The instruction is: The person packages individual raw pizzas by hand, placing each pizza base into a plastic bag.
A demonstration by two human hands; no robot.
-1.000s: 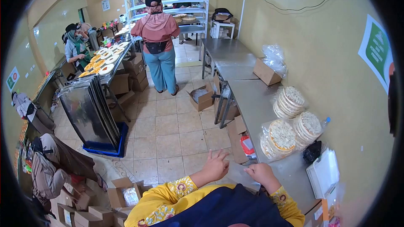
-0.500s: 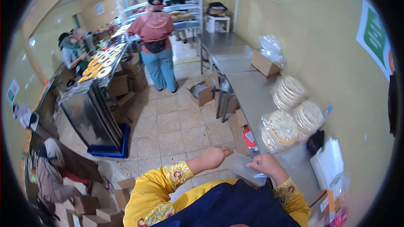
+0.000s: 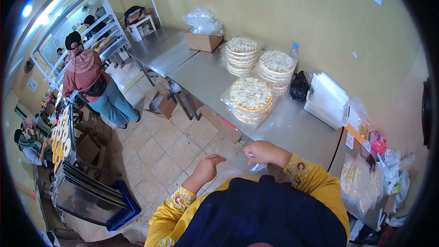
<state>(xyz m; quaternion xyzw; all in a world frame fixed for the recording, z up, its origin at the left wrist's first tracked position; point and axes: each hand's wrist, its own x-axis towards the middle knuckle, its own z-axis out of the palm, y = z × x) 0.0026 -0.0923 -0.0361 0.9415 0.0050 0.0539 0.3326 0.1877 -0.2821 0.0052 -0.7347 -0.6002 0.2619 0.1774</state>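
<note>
- Swung right since earlier, my view faces the steel table (image 3: 292, 130) more squarely.
- Right hand (image 3: 259, 152) pinches clear plastic (image 3: 238, 163), near, between both hands; left hand's (image 3: 206, 169) grip (half hidden) I can't tell.
- I'd keep the clear plastic lightly taut.
</note>
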